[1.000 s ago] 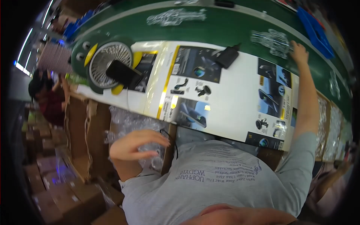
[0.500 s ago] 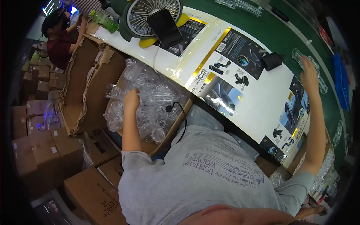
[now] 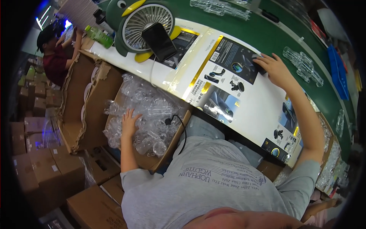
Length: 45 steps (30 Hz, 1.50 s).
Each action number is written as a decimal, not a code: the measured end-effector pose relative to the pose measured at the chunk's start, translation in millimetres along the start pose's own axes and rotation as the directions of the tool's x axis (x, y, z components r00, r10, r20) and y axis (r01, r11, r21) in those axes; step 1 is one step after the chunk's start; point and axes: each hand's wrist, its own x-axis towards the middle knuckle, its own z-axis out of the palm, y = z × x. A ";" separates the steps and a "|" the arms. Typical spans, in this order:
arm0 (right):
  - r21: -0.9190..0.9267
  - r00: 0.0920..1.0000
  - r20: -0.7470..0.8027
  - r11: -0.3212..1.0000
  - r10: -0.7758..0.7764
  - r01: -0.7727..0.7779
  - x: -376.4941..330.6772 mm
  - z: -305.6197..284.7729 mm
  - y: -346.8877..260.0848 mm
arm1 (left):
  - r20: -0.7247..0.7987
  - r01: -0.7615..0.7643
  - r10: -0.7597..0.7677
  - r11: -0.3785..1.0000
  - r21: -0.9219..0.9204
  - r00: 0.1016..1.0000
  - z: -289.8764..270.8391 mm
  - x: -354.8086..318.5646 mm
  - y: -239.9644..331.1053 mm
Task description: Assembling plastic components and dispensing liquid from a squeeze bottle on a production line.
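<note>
Right hand: The right hand [image 3: 276,70] is palm down over the far edge of the printed sheet, its fingers bent over a black block-shaped device; whether they grip it or only rest on it, I cannot tell.
Black block-shaped device: It [image 3: 260,68] is at the sheet's far side, beside a dark printed panel, mostly hidden beneath the right fingers.
Left hand: The left hand [image 3: 129,124] is open, fingers spread and holding nothing, over the clear plastic mouldings; contact with them is unclear.
Clear plastic mouldings: They [image 3: 154,110] fill an open cardboard box [image 3: 167,155] in a loose heap.
Black cable: It [image 3: 185,131] curves over the box's near right edge, one end on the heap.
Printed sheet: White and glossy, this sheet [image 3: 249,110] carries pictures of phone mounts and lies along the green worktop [image 3: 263,36].
Fan: A green fan [image 3: 146,19] with a cartoon animal face stands at the sheet's left part, a black smartphone [image 3: 159,41] leaning against its grille.
Green bottle: It [image 3: 98,36] is left of the fan.
Worktop's far side: A clear moulding [image 3: 303,65] lies beyond the right hand, near a blue tray [image 3: 337,72].
Left background: A co-worker [image 3: 55,63] in dark red stands beyond a torn carton [image 3: 82,103].
</note>
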 end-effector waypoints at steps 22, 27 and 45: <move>0.678 0.390 -0.432 0.008 0.813 0.735 -47.8 -84.6 -6.3 | -0.556 -0.559 0.320 -0.090 -0.824 0.767 -185.3 162.9 362.8; 0.466 0.396 -0.231 -0.256 0.889 0.847 -73.5 -82.8 3.2 | -0.464 -0.473 0.356 -0.068 -0.878 0.811 -180.4 183.8 445.4; 0.260 0.526 -0.200 -0.473 0.826 0.842 -74.4 -81.5 -7.1 | -0.490 -0.458 0.332 -0.175 -0.872 0.806 -147.9 180.4 447.0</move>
